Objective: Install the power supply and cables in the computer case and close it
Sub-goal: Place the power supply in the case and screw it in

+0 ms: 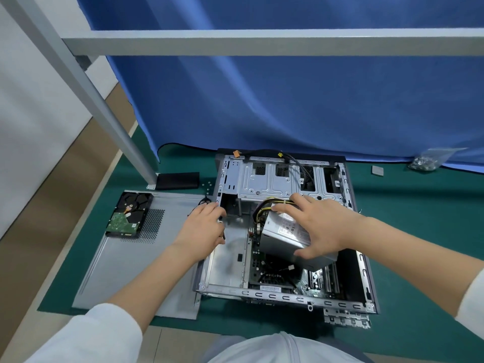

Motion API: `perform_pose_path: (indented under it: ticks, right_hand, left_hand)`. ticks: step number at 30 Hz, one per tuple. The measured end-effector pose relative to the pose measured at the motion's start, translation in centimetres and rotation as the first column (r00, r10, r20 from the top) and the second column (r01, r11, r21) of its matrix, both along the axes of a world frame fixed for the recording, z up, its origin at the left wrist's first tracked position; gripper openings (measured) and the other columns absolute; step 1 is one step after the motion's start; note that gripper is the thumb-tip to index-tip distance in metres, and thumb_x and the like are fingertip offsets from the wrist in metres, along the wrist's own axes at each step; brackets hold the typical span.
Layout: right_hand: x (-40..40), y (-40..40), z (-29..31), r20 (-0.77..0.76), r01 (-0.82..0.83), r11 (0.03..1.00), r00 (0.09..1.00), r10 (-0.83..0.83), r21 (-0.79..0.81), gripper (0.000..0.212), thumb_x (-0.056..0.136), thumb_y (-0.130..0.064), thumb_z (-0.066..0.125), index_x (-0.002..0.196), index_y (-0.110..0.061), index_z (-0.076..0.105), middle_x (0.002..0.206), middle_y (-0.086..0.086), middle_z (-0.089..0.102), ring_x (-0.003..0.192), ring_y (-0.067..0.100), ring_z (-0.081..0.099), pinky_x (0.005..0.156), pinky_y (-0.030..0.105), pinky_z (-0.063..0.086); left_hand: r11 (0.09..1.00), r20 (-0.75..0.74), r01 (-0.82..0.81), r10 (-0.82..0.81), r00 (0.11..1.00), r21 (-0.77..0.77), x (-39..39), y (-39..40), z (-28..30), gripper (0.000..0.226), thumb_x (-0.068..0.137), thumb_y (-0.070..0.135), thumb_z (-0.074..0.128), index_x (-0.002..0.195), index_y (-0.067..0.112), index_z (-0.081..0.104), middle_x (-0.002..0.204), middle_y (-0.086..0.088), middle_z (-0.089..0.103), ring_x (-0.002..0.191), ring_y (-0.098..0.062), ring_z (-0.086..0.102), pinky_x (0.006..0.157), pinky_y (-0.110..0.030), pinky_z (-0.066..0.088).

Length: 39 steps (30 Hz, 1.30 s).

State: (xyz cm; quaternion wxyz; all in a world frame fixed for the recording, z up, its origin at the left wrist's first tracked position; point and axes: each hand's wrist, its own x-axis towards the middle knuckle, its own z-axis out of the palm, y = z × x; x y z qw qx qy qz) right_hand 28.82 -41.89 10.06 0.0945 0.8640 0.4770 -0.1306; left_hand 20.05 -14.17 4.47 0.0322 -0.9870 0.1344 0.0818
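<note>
No text is showing clearly enough to be read; the power supply (293,231) is carrying a white label with small printed lines and round marks, but they are too blurred; a white sticker with a barcode on the motherboard (271,287) is also staying unreadable; the hard drive (128,214) is showing no legible print.

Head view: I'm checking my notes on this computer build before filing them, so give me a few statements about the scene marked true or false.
1. The right hand grips the power supply over the open computer case. True.
2. The side panel is already fitted on the case. False: it lies flat on the green mat, left of the case.
3. A hard drive rests on the side panel. True.
4. The left hand holds a screwdriver. False: it rests at the case's left edge; no tool shows.
5. The power supply sits level. False: it is tilted.
</note>
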Motion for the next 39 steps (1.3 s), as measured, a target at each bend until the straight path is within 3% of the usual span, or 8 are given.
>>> perform_pose_path:
  ticks: [3,6,9,16,21,24,32,39]
  right_hand:
    - [-0.1,0.6,0.0,-0.014,0.061,0.998,0.998,-0.061,0.000,0.107,0.060,-0.078,0.051,0.140,-0.039,-0.008,0.122,0.002,0.036,0.101,0.025,0.052,0.063,0.030,0.037]
    - [-0.2,0.9,0.2,-0.036,0.104,0.994,0.994,-0.103,0.030,0.105,0.059,-0.076,0.053,0.138,-0.042,-0.007,0.118,0.000,0.040,0.083,0.021,0.050,0.059,0.028,0.037]
    - [-0.3,0.7,0.4,-0.010,0.080,0.996,0.997,-0.079,0.033,0.100,0.060,-0.073,0.054,0.139,-0.038,0.003,0.116,-0.002,0.042,0.070,0.013,0.036,0.056,0.027,0.034]
    - [0.0,3.1,1.9,0.037,-0.064,0.997,0.997,0.063,0.033,0.095,0.060,-0.071,0.053,0.140,-0.038,0.014,0.112,-0.003,0.042,0.095,0.017,0.052,0.059,0.029,0.043]
    - [-0.7,4.5,1.7,-0.069,0.105,0.968,0.993,-0.092,0.227,0.091,0.060,-0.072,0.057,0.136,-0.040,0.018,0.116,-0.009,0.044,0.085,0.011,0.053,0.055,0.025,0.031]
    - [-1.9,5.4,0.5,-0.183,0.245,0.919,0.964,-0.195,0.310,0.091,0.060,-0.072,0.058,0.135,-0.042,0.017,0.119,-0.011,0.043,0.071,0.006,0.042,0.055,0.025,0.030]
    - [-3.7,6.6,-1.0,-0.328,0.528,0.748,0.846,-0.421,0.403,0.088,0.061,-0.072,0.060,0.134,-0.045,0.018,0.129,-0.012,0.040,0.087,0.010,0.052,0.071,0.029,0.040]
    - [-4.8,5.6,-1.7,-0.535,0.783,0.449,0.622,-0.571,0.431,0.085,0.059,-0.064,0.069,0.129,-0.046,0.022,0.131,-0.013,0.041,0.101,0.013,0.053,0.076,0.034,0.045]
  left_hand:
    - [0.883,0.033,-0.275,0.310,0.950,-0.381,0.2,-0.1,0.1,0.026,0.094,0.036,0.055,0.090,0.012,0.064,0.133,-0.003,0.043,0.129,-0.021,0.036,0.107,-0.034,0.028]
    - [0.691,-0.145,-0.493,0.499,0.855,-0.529,0.4,-0.1,0.1,0.026,0.099,0.034,0.043,0.088,0.013,0.054,0.136,-0.008,0.041,0.122,-0.024,0.044,0.100,-0.037,0.038]
    - [0.558,-0.283,-0.589,0.541,0.792,-0.584,0.3,-0.3,-0.3,0.027,0.100,0.037,0.038,0.082,0.018,0.046,0.077,0.001,0.059,0.072,-0.023,0.057,0.059,-0.029,0.039]
    - [0.608,-0.224,-0.618,0.599,0.769,-0.498,2.2,1.4,0.4,0.030,0.101,0.038,0.037,0.076,0.020,0.036,0.063,0.001,0.049,0.059,-0.019,0.047,0.051,-0.032,0.030]
    - [0.549,-0.288,-0.649,0.603,0.744,-0.526,2.5,1.9,0.2,0.029,0.100,0.037,0.037,0.080,0.016,0.041,0.078,-0.005,0.059,0.072,-0.026,0.056,0.065,-0.036,0.044]
    - [0.467,-0.360,-0.690,0.613,0.703,-0.553,2.6,2.3,0.1,0.033,0.100,0.036,0.037,0.090,0.007,0.050,0.092,-0.012,0.065,0.056,-0.021,0.048,0.059,-0.033,0.040]
    - [0.478,-0.350,-0.686,0.614,0.708,-0.548,2.4,2.1,0.3,0.033,0.100,0.036,0.037,0.094,0.008,0.053,0.092,-0.008,0.064,0.089,-0.029,0.059,0.077,-0.037,0.046]
    - [0.469,-0.362,-0.674,0.593,0.719,-0.571,2.1,1.9,0.6,0.031,0.100,0.034,0.036,0.093,0.007,0.051,0.104,-0.004,0.062,0.103,-0.027,0.060,0.090,-0.044,0.047]
